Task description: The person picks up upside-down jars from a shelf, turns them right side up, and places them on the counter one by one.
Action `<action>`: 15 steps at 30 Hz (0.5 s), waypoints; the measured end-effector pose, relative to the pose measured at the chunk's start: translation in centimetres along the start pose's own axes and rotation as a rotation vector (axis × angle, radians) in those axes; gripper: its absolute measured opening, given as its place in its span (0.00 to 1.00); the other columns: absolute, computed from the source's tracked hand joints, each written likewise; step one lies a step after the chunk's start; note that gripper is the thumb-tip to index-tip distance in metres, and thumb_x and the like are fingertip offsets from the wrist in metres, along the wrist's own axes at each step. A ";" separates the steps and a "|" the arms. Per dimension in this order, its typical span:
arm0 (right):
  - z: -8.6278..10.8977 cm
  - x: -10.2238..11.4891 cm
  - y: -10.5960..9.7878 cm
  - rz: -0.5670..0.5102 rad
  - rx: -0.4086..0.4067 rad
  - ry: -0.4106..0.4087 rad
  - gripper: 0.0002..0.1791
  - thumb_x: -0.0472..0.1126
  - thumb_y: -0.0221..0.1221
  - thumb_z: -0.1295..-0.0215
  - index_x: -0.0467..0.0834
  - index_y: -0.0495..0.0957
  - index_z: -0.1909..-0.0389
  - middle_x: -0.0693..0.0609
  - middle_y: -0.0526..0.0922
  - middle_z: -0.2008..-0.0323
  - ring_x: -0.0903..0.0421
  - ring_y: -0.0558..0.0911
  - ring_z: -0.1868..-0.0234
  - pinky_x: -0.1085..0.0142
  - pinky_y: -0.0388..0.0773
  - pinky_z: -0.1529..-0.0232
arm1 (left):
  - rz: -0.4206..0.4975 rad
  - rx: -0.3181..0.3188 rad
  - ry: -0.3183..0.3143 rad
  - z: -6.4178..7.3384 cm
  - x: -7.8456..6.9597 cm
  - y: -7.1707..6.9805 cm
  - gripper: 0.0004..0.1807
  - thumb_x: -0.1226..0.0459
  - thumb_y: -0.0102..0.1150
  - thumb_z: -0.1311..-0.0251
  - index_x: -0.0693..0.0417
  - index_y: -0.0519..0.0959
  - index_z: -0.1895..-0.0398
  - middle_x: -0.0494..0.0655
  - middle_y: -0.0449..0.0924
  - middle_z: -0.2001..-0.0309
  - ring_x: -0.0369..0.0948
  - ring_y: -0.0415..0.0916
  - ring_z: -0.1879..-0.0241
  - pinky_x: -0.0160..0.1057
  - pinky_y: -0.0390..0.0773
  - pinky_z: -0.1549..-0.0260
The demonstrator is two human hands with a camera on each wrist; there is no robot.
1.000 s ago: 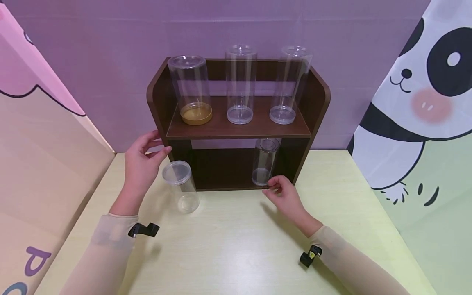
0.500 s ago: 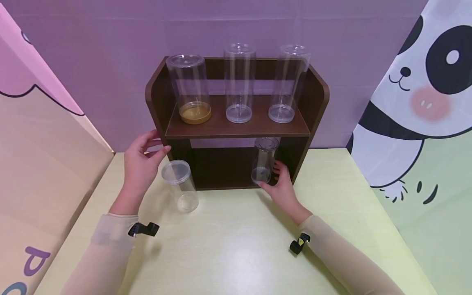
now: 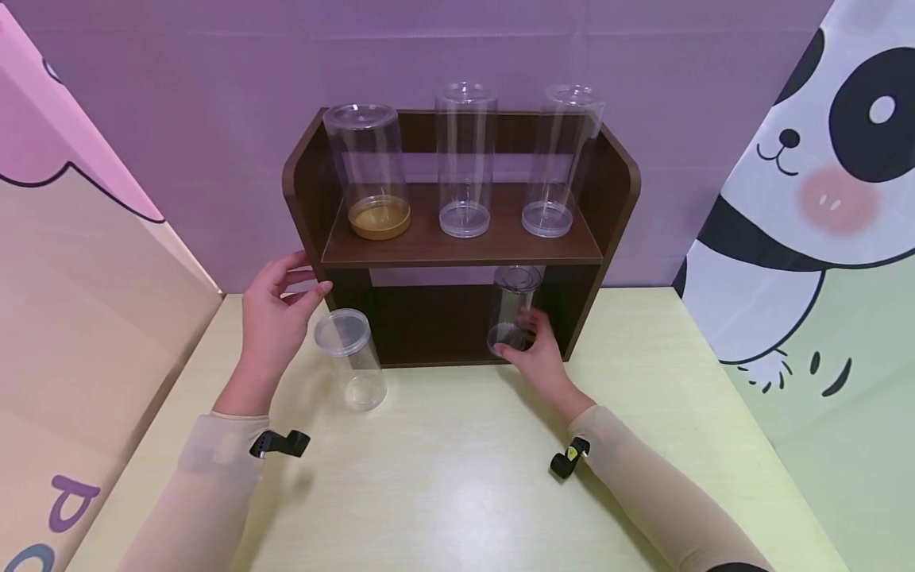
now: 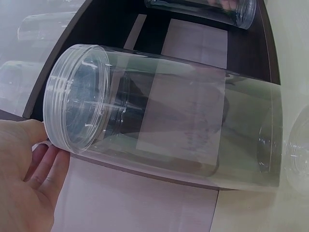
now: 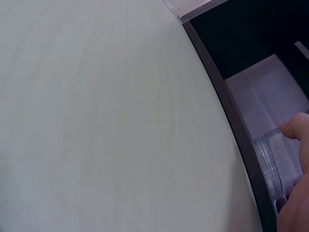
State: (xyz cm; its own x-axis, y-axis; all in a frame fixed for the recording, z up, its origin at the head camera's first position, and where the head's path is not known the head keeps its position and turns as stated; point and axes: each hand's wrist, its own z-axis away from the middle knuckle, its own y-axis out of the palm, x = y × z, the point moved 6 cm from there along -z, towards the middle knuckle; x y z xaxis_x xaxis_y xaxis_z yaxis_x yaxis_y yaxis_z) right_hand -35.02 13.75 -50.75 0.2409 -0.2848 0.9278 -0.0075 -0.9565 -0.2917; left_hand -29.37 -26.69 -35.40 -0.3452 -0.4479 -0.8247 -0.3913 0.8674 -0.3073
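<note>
A dark brown two-tier shelf (image 3: 461, 263) stands at the back of the table. My left hand (image 3: 275, 318) holds its left side panel, thumb at the front edge and fingers on the outer face. Just right of that hand, a clear plastic jar (image 3: 363, 369) with a translucent lid stands on the table; it fills most of the left wrist view. On the lower tier, at the right, is a smaller clear jar (image 3: 513, 302). My right hand (image 3: 542, 357) grips this jar low down, thumb on its left and fingers round its right. The right wrist view shows the thumb (image 5: 297, 126) against the jar.
Three tall clear jars stand on the upper tier: a wide jar (image 3: 368, 163) with a gold base at the left, a narrow jar (image 3: 466, 167) in the middle and another narrow jar (image 3: 561, 167) at the right. A purple backdrop (image 3: 214, 119) hangs behind the shelf.
My right hand has moved forward and left from the shelf's front edge and taken hold of the small jar on the lower tier. The left hand has stayed in place.
</note>
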 end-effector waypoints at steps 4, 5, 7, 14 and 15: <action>0.0 0.3 -0.1 0.021 -0.001 -0.019 0.44 0.32 0.76 0.35 0.37 0.63 0.23 0.37 0.75 0.30 0.38 0.75 0.28 0.44 0.73 0.25 | 0.004 0.001 -0.001 0.0 -0.1 0.0 0.29 0.70 0.75 0.30 0.54 0.82 0.27 0.47 0.82 0.40 0.31 0.83 0.45 0.25 0.84 0.47; 0.1 0.3 -0.1 0.026 0.002 -0.023 0.44 0.32 0.76 0.36 0.37 0.64 0.23 0.37 0.75 0.31 0.38 0.75 0.29 0.44 0.74 0.25 | 0.002 0.004 -0.002 0.0 -0.1 0.0 0.29 0.69 0.75 0.30 0.53 0.81 0.27 0.47 0.82 0.39 0.31 0.83 0.45 0.25 0.84 0.47; 0.3 0.3 -0.3 0.033 0.012 -0.030 0.44 0.33 0.77 0.36 0.38 0.64 0.23 0.37 0.76 0.32 0.39 0.75 0.29 0.43 0.74 0.25 | -0.002 0.009 -0.002 0.1 0.0 0.1 0.29 0.69 0.75 0.30 0.54 0.81 0.27 0.48 0.83 0.39 0.32 0.83 0.45 0.26 0.84 0.47; 1.0 0.5 -0.6 0.033 0.100 -0.061 0.42 0.33 0.77 0.37 0.37 0.67 0.26 0.38 0.79 0.35 0.39 0.77 0.31 0.43 0.75 0.26 | -0.007 0.009 0.005 0.1 -0.1 0.0 0.29 0.69 0.75 0.30 0.54 0.81 0.27 0.48 0.84 0.39 0.31 0.83 0.45 0.25 0.83 0.48; 1.2 0.6 -0.5 0.032 0.115 -0.059 0.41 0.33 0.78 0.37 0.37 0.67 0.26 0.38 0.79 0.35 0.39 0.77 0.31 0.42 0.76 0.27 | -0.003 0.008 0.008 0.1 -0.2 -0.1 0.29 0.69 0.75 0.30 0.54 0.81 0.27 0.48 0.84 0.39 0.31 0.83 0.45 0.25 0.83 0.48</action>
State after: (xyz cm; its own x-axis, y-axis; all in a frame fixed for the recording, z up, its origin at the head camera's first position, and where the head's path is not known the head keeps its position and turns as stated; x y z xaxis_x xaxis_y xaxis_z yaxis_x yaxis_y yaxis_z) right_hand -33.74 14.17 -50.29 0.2991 -0.3072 0.9034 0.0947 -0.9325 -0.3484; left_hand -29.20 -26.66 -35.26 -0.3506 -0.4523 -0.8200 -0.3857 0.8677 -0.3137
